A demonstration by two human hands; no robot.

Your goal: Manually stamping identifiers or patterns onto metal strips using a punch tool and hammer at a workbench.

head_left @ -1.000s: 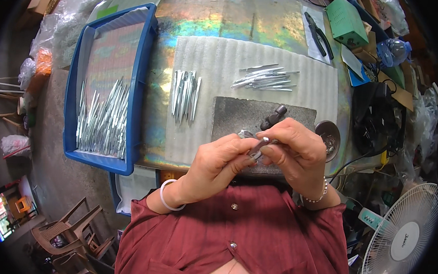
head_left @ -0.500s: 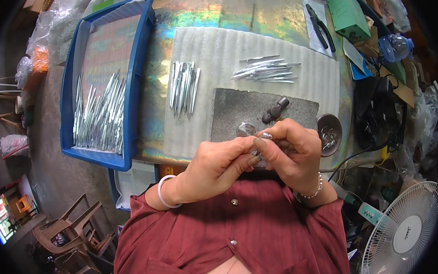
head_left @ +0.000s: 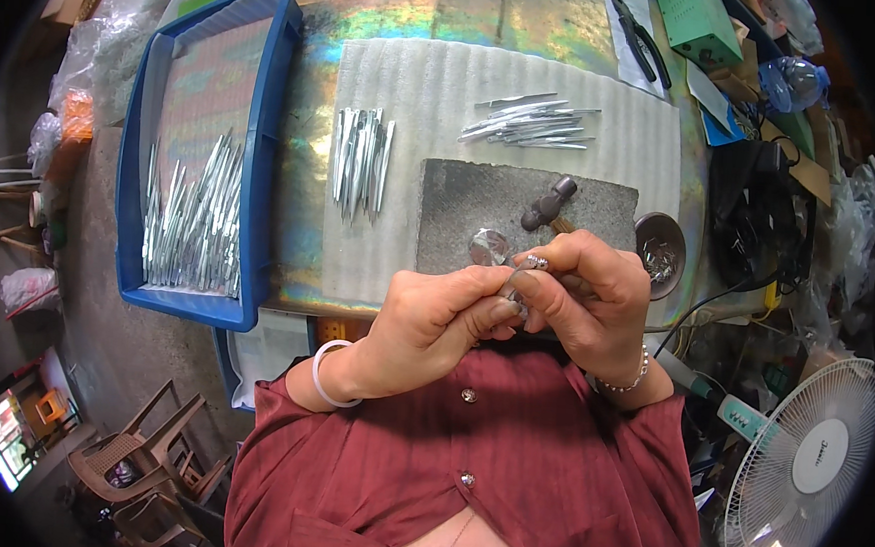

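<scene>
My left hand and my right hand meet in front of my chest, fingertips pinched together. Between them is a small silvery metal piece, mostly covered by the fingers, so its exact kind is hidden. Just beyond my hands lies a grey slab. On it rest a hammer with a dark head, its handle partly behind my right hand, and a clear shiny round piece. A bowl holding small metal bits stands beside my right hand.
White foam sheet carries two piles of slim metal strips, one left, one farther right. A blue tray holds many more strips. Pliers, a green box and a plastic bottle lie far right; a fan stands near right.
The table and its things sit slightly higher and farther left in the picture. My fingers have shifted a little on the metal piece, and slightly more of it shows.
</scene>
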